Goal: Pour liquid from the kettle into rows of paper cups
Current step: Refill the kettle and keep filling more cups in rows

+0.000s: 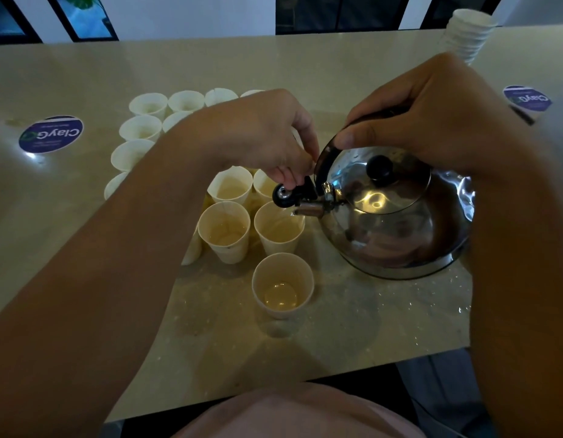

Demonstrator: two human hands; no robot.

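Steel kettle, polished, w/ black handle and lid knob: sits at right of worktop, tilted toward the cups, spout over rim of one paper cup.

My right hand: fingers curled round the black handle at top, thumb pressing its front. Best hold; metal body prob. slick, maybe hot.

My left hand: fingertips pinching the black spout cap, lifted back off the spout mouth.

Kettle handling: rigid, likely heavy w/ liquid, weight shifts as it tips. Keep handle grip firm, tilt slow.

Paper cups, approx. a dozen+ in rows, centre-left: thin, light, easy to knock or crush; don't bump w/ spout. Near ones show pale liquid; nearest cup only part full. Far rows: fill level unclear.

Also: cup stack far right; round blue sticker left; droplets on worktop near kettle, so slippery patch.
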